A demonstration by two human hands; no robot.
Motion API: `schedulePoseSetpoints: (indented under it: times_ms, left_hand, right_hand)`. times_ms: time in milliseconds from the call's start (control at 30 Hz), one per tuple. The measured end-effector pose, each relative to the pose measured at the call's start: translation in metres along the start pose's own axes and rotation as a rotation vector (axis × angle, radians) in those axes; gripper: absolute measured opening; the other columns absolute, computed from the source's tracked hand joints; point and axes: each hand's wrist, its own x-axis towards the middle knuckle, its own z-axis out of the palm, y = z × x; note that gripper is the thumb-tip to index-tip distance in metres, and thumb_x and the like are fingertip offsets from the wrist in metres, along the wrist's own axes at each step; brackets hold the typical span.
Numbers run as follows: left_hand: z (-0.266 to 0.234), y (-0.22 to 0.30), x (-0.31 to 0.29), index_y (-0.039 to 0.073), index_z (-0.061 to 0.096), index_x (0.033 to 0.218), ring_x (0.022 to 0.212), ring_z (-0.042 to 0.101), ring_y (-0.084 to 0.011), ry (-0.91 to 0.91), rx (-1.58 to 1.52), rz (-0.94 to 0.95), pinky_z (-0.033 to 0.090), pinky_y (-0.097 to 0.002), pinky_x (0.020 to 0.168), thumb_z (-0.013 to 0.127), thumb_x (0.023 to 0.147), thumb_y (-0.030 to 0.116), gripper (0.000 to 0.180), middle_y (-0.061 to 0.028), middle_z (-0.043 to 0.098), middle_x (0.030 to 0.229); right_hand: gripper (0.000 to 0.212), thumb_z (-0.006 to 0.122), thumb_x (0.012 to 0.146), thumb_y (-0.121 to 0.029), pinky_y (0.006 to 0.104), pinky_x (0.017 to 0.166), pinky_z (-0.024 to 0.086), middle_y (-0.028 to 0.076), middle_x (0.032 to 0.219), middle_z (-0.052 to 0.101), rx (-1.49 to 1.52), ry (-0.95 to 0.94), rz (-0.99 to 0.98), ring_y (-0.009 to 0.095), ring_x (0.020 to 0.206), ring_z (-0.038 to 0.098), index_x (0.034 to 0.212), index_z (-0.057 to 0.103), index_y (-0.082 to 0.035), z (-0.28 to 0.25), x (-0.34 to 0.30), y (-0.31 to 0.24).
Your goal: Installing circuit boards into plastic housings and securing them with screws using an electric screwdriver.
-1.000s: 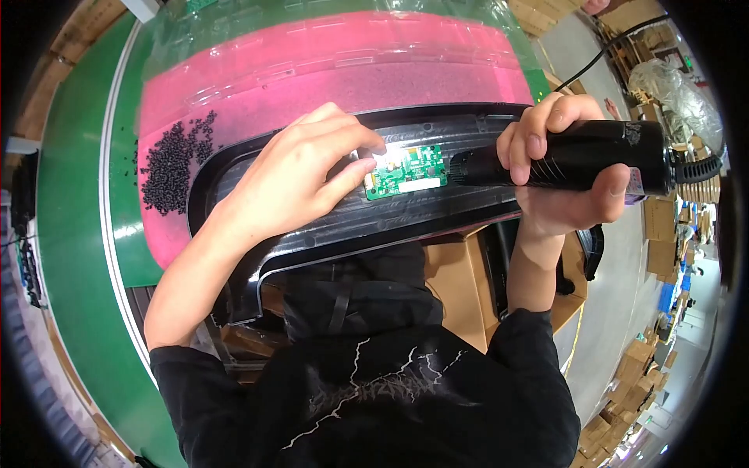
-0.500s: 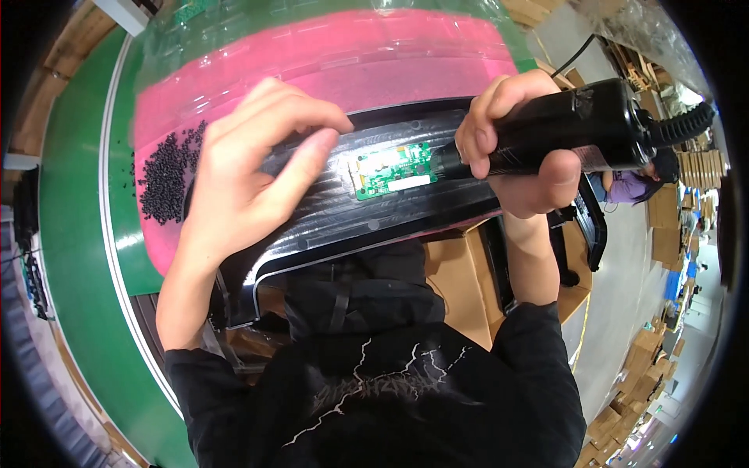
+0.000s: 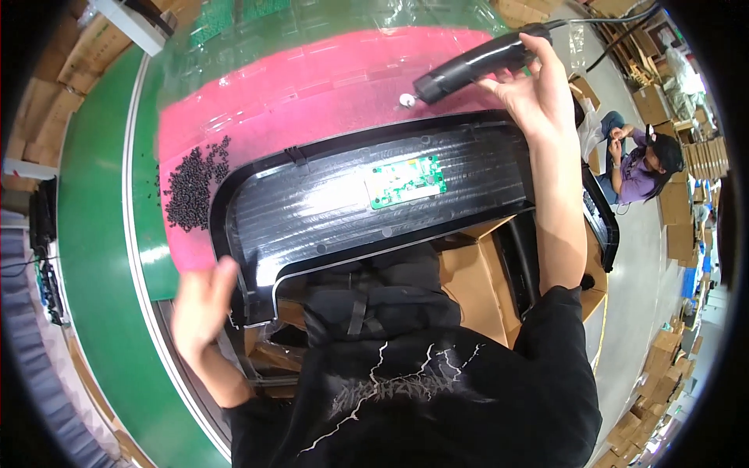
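My right hand (image 3: 540, 97) is closed round a black electric screwdriver (image 3: 474, 69), held beyond the far right edge of a black plastic housing (image 3: 312, 222). The tool points left, with a small white round spot at its tip. Inside the shallow, curved housing lies a green circuit board (image 3: 406, 182), right of its middle. My left hand (image 3: 203, 308) is beside the housing's near left corner. Motion smears its fingers, and whether it touches the corner cannot be made out.
A pile of small black screws (image 3: 191, 191) lies left of the housing on a pink mat (image 3: 312, 86), over a green surface (image 3: 101, 234). A cardboard box (image 3: 480, 273) stands on the near side. To the right, a person in purple (image 3: 644, 168) sits near stacked boxes.
My right hand has lifted the screwdriver off the circuit board and moved it away toward the far side. My left hand has drawn back from over the housing to its near left corner.
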Motion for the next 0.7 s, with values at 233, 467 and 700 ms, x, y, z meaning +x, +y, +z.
schedulePoseSetpoints:
  times_ms: [233,467,700]
  left_hand:
    - [0.092,-0.038,-0.045,-0.009,0.051,0.112,0.078,0.066,-0.0257,0.000,-0.992,0.208,0.053,-0.0352,0.070,0.064,0.082,0.045,0.064,-0.0194,0.063,0.091]
    - [0.110,-0.027,-0.060,-0.010,0.033,0.130,0.066,0.064,-0.0424,0.107,-1.842,0.070,0.057,-0.0478,0.056,0.058,0.066,0.027,0.078,-0.0289,0.059,0.099]
    - [0.030,-0.106,-0.096,-0.008,0.034,0.131,0.083,0.059,-0.0330,0.722,-1.806,0.345,0.051,-0.0326,0.057,0.062,0.072,0.034,0.078,-0.0274,0.053,0.114]
  right_hand:
    - [0.030,0.061,0.084,-0.010,0.0441,0.089,0.046,0.007,0.094,0.055,-0.281,0.029,-0.419,0.017,0.089,0.054,0.110,0.049,0.000,-0.012,-0.026,-0.011]
    - [0.040,0.062,0.081,-0.003,0.0244,0.052,0.046,0.011,0.087,0.054,-0.853,0.483,-1.305,0.015,0.060,0.054,0.110,0.035,0.000,-0.107,-0.020,-0.123]
    - [0.024,0.065,0.068,-0.013,0.0352,0.058,0.044,0.007,0.065,0.055,-1.551,1.134,-1.528,0.015,0.059,0.049,0.069,0.053,0.007,-0.380,-0.017,-0.242]
